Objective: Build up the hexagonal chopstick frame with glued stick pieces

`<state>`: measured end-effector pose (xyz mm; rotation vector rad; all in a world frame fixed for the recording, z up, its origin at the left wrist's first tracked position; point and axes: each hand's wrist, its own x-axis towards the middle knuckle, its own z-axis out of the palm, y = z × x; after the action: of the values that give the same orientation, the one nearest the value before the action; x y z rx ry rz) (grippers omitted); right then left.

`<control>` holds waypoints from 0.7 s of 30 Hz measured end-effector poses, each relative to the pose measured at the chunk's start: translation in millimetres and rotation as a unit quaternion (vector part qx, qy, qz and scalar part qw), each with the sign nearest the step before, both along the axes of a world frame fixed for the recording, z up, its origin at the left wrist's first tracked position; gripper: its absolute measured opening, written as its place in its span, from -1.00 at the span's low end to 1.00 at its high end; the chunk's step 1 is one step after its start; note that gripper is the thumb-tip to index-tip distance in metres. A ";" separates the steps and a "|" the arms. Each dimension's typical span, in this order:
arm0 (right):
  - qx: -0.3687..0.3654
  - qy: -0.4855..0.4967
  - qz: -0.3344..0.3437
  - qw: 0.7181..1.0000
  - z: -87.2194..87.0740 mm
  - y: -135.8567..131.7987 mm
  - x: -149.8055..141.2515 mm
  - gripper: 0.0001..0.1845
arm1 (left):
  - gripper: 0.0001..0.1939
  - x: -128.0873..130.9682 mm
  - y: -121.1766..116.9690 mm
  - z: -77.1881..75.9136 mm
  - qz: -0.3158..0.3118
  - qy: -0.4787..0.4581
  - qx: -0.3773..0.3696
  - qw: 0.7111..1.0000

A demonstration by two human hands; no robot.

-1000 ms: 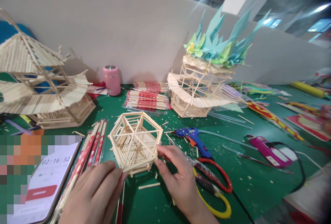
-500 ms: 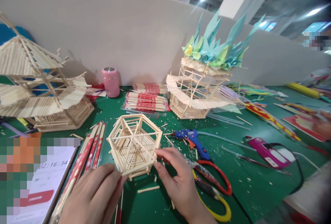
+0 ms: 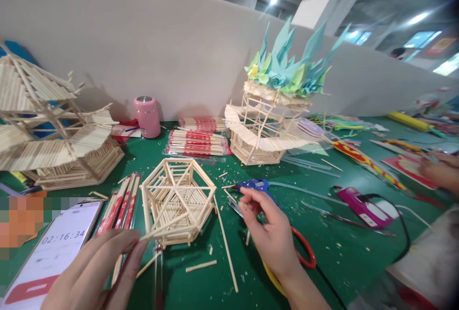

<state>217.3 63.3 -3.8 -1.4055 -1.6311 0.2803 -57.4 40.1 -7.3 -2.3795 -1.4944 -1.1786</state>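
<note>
My left hand [image 3: 96, 264] pinches a thin wooden stick [image 3: 168, 226] between thumb and fingertips. That stick slants across the near rim of an open six-sided frame [image 3: 191, 187] built of wooden sticks, with spoke-like sticks over its top. My right hand [image 3: 267, 226] hovers apart from the frame, its thumb and forefinger curled with a small gap and nothing visible between them. Just behind its fingertips lies a blue glue gun [image 3: 253, 185], partly covered by the hand. Under the hand are scissors with red and yellow handles [image 3: 304, 248], largely hidden.
Larger stick models stand left [image 3: 86, 147] and behind [image 3: 258, 143], the latter topped with paper leaves. Packs of sticks [image 3: 197, 143], a pink flask [image 3: 147, 118], a phone [image 3: 53, 252] and a purple device [image 3: 364, 207] surround the work. Another person's hand [image 3: 441, 171] is far right.
My right hand has left the frame's near rim and moved right, towards the glue gun. My left hand has drawn left and down, with the stick's end lifted off the frame's corner.
</note>
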 end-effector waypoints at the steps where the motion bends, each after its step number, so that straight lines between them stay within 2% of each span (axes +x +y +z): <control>1: -0.012 -0.017 -0.008 1.000 0.3 1.7 5.5 -0.80 | -0.76 5.4 1.2 5.2 -0.009 0.010 -0.009 1.000; 4: -0.061 -0.082 -0.038 0.994 -0.9 7.1 24.2 -0.73 | -0.74 30.4 11.8 26.9 -0.055 0.072 0.036 0.995; 5: -0.075 -0.100 -0.051 0.991 -1.8 9.3 31.5 -0.72 | -0.80 40.6 16.9 34.1 -0.080 0.107 0.025 0.991; 7: -0.094 -0.126 -0.080 0.984 -4.3 13.8 47.7 -0.72 | -0.78 61.0 27.8 44.8 -0.089 0.142 0.012 0.986; 8: -0.101 -0.137 -0.096 0.981 -6.0 15.8 56.3 -0.72 | -0.74 70.1 33.1 48.0 -0.071 0.145 0.000 0.987; 11: -0.125 -0.167 -0.136 0.968 -12.0 19.3 81.4 -0.72 | -0.67 89.9 46.5 50.1 -0.037 0.181 -0.023 0.982; 14: -0.154 -0.185 -0.145 0.960 -19.3 18.9 99.3 -0.69 | -0.65 98.9 55.2 47.2 -0.026 0.189 -0.056 0.980; 21: -0.231 -0.181 -0.114 0.949 -29.7 22.7 103.4 -0.69 | -0.66 101.8 63.0 45.1 -0.048 0.145 -0.142 0.978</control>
<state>320.7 86.0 -33.5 -2.0855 -1.7405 0.2929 44.5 103.1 37.8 -2.6877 -1.5507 -0.6255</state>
